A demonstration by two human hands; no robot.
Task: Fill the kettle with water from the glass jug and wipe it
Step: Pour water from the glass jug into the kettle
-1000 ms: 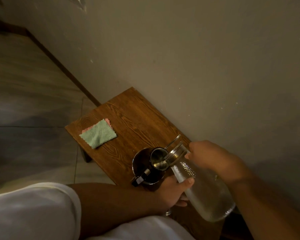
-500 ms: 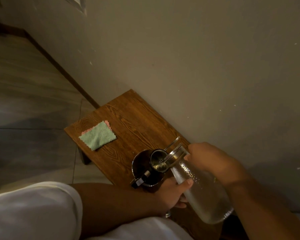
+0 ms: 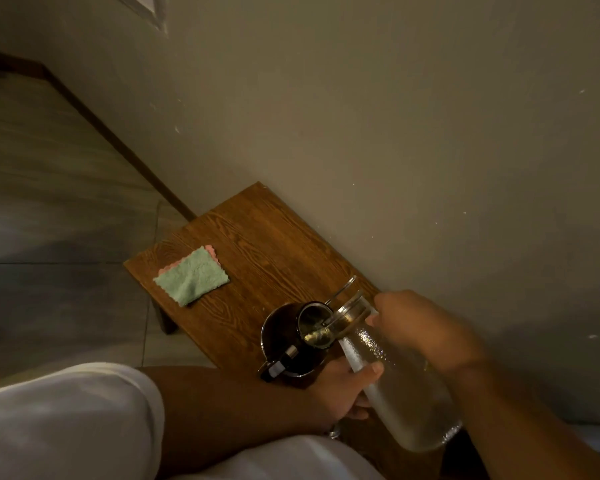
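Note:
A dark metal kettle (image 3: 284, 336) stands open on the small wooden table (image 3: 257, 244), its lid flipped back. Above it the frosted glass jug (image 3: 399, 393) is tilted, its metal-rimmed mouth over the kettle opening, and water shows at the spout. My right hand (image 3: 420, 327) grips the jug near its neck from above. My left hand (image 3: 340, 386) supports the jug from below, thumb on the glass, next to the kettle's handle. A green cloth (image 3: 191, 275) with a pink one under it lies flat at the table's far left end.
The table stands against a plain wall (image 3: 395, 133) on its right side. Tiled floor (image 3: 49, 202) lies to the left, with a dark skirting board along the wall. My white-clad knees (image 3: 66, 424) fill the bottom left.
The jug has tipped slightly further over the kettle. Both hands keep their hold, and the view has shifted a little.

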